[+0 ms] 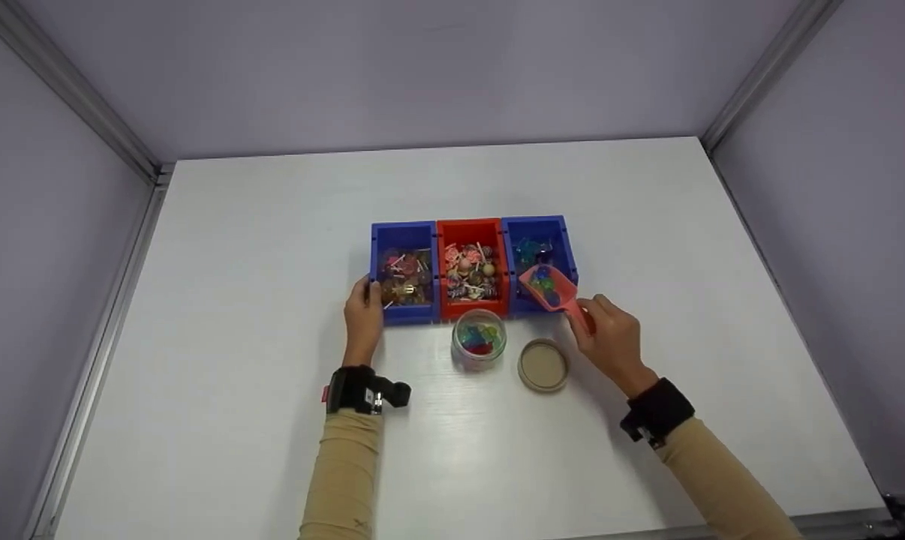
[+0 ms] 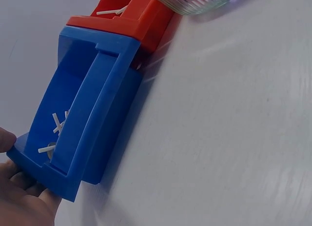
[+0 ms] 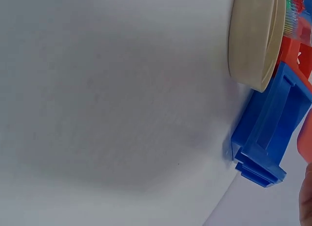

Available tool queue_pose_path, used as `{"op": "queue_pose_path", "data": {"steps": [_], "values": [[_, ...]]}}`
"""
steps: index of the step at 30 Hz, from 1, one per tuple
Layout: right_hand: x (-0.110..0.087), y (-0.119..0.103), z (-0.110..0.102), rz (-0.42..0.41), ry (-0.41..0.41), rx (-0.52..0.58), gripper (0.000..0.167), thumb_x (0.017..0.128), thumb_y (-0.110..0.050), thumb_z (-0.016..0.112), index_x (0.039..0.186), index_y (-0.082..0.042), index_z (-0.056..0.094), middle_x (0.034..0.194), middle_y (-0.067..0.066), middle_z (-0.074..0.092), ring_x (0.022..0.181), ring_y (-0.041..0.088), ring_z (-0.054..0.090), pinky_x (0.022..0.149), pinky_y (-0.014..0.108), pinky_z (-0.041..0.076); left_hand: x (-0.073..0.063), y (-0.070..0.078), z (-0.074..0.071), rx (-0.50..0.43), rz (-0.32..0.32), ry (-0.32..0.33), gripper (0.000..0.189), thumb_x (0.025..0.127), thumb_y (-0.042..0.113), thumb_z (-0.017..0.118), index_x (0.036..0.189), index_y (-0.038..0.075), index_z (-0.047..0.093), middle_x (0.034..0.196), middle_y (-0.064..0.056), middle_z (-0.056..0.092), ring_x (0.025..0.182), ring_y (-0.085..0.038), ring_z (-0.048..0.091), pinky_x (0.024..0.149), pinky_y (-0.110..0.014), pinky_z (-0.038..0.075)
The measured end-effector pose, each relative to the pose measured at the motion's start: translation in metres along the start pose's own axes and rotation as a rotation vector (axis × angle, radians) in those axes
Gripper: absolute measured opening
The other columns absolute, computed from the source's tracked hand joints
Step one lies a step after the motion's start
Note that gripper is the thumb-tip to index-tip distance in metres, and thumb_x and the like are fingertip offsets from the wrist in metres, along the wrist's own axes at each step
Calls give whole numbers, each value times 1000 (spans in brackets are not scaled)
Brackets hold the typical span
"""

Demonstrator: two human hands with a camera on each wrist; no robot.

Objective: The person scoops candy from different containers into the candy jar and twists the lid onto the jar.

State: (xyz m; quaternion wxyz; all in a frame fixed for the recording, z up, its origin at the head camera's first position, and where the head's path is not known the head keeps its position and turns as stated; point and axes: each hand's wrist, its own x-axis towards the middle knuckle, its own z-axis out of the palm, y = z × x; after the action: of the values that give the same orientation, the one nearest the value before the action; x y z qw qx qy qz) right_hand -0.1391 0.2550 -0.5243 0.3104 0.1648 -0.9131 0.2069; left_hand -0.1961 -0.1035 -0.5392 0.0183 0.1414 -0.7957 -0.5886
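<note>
1. At left, our left hand (image 1: 362,322) has thumb and fingers closed on the edge of a blue plastic bin (image 1: 404,235) of lollipops; a tug could skew it.
2. Next comes a red plastic bin (image 1: 469,229) of lollipops; the open, clear round jar (image 1: 476,364) before it could topple if bumped.
3. A round beige lid (image 1: 543,365) lies on the white counter (image 1: 235,300), where our wrist might knock it.
4. Rightmost, our right hand (image 1: 614,337) curls its fingers round a pink plastic scoop (image 1: 564,286), its glossy pieces (image 1: 545,286) above a second blue plastic bin (image 1: 533,228); tilting could spill them.
</note>
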Motion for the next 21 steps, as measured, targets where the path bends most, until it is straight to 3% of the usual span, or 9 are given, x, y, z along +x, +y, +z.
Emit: {"op": "queue_pose_path", "data": {"steps": [13, 21], "values": [[-6, -5, -14, -37, -57, 105, 22, 76, -11, 80, 92, 1, 70, 68, 11, 55, 56, 14, 45, 48, 25, 40, 1, -2, 0, -5, -15, -3, 43, 104, 20, 41, 139, -3, 44, 142, -23, 51, 136, -34, 45, 116, -44, 36], [-8, -11, -18, -93, -52, 165, 25, 72, -7, 82, 93, 1, 72, 68, 10, 56, 58, 11, 45, 50, 20, 39, 1, -1, -1, -7, -25, -10, 44, 104, 20, 40, 140, -4, 43, 144, -24, 48, 138, -34, 43, 117, -45, 35]]}}
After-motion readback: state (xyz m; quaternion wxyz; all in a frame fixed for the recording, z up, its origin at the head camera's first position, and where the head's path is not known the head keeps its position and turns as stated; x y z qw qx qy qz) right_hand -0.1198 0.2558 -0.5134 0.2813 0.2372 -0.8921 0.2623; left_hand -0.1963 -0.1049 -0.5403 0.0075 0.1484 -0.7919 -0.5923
